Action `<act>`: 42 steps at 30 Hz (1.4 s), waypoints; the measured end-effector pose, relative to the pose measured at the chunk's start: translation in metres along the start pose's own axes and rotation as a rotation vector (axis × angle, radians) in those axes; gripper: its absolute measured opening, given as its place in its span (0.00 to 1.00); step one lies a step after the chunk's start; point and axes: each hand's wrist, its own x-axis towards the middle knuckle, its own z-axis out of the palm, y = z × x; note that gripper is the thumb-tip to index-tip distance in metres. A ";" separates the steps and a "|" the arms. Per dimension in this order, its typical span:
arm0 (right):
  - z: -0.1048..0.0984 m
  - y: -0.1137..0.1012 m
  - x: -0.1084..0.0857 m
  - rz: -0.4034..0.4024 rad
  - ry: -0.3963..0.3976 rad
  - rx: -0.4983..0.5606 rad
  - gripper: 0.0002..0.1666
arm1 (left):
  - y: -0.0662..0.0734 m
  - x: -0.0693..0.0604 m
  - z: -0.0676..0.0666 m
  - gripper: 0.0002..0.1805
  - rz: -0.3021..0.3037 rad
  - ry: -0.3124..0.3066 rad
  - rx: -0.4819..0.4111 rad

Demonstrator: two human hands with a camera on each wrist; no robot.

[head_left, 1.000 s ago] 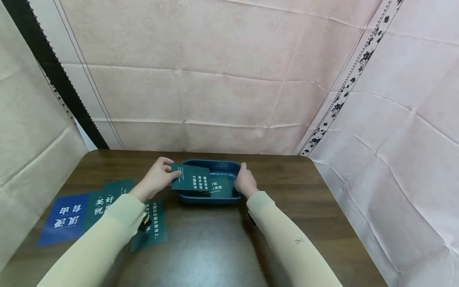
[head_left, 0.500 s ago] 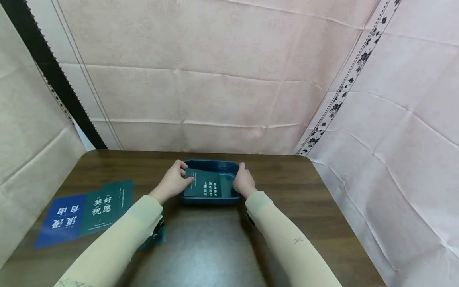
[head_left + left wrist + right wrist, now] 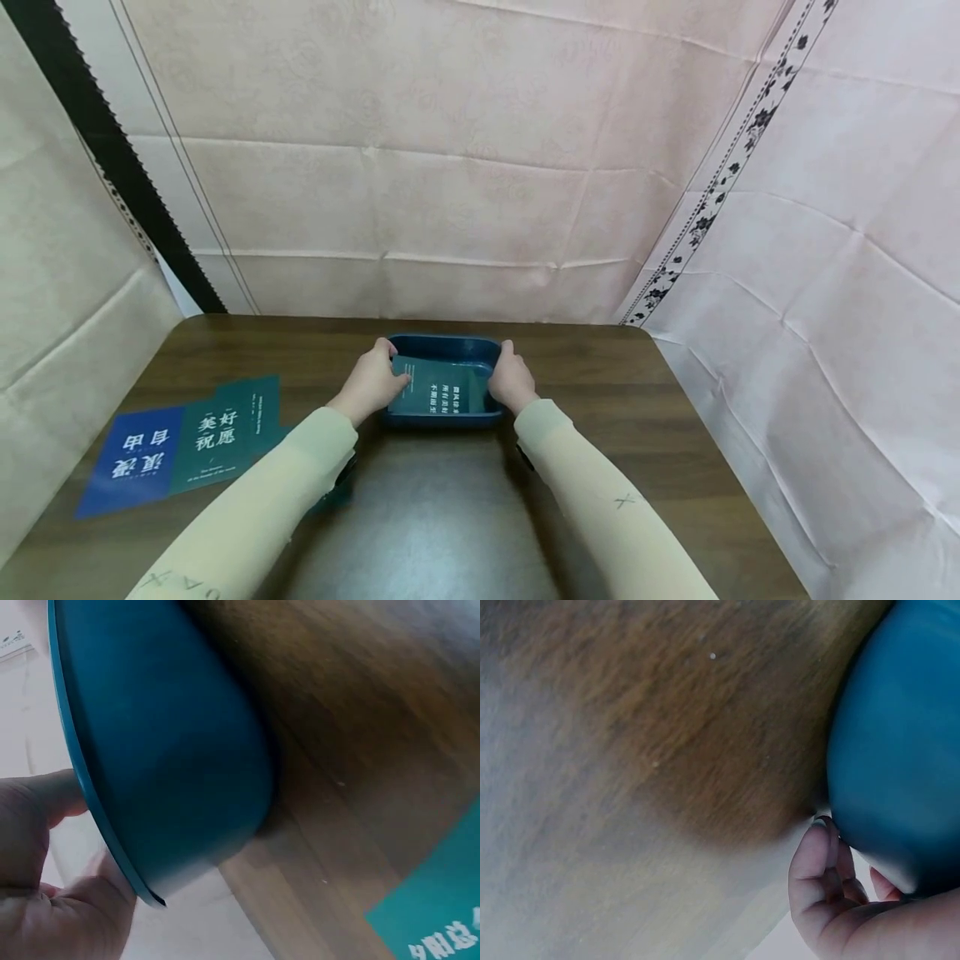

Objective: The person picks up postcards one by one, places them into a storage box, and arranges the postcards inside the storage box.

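A dark blue rectangular tray (image 3: 442, 421) stands near the table's far edge. Inside it lies a dark green card with white writing (image 3: 427, 392), with a strip of another green surface showing at its right. My left hand (image 3: 372, 385) is at the tray's left end, its thumb over the card's left edge; the fingers are partly hidden behind the card and rim. In the left wrist view this hand (image 3: 67, 862) reaches over the tray's rim (image 3: 90, 787). My right hand (image 3: 513, 379) grips the tray's right end, and its curled fingers (image 3: 814, 859) touch the tray wall in the right wrist view.
At the left of the wooden table (image 3: 600, 467) lie a blue card (image 3: 131, 492) and green cards (image 3: 191, 467), partly overlapping. Another green card (image 3: 333, 497) is mostly hidden under my left sleeve. A pale cloth wall (image 3: 450, 208) rises behind the table.
My left hand has moved right with the green card, which has gone from above the tray's left rim down into the tray. My right hand has stayed at the tray's right end.
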 end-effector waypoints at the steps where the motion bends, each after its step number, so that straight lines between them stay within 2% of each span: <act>1: 0.000 0.000 -0.001 -0.007 0.004 -0.010 0.41 | 0.002 0.001 0.001 0.30 -0.007 -0.010 0.016; 5: 0.000 -0.001 -0.004 -0.034 0.017 -0.038 0.39 | 0.005 0.003 0.007 0.30 -0.036 -0.038 0.077; 10: 0.001 -0.001 -0.005 -0.039 0.018 -0.037 0.39 | 0.008 -0.001 0.012 0.31 -0.031 -0.035 0.136; 24: 0.000 -0.002 -0.006 -0.041 0.027 -0.043 0.39 | 0.011 -0.002 0.018 0.36 -0.017 -0.046 0.205; 31: 0.002 0.000 -0.003 -0.023 0.014 -0.043 0.40 | 0.011 -0.003 0.020 0.36 -0.010 -0.034 0.189; 36: 0.002 0.001 -0.003 -0.022 0.016 -0.045 0.40 | 0.016 -0.007 0.014 0.27 0.028 0.000 0.186; 42: -0.001 0.000 -0.004 -0.040 0.024 -0.045 0.41 | 0.017 -0.014 -0.006 0.22 0.100 0.076 0.179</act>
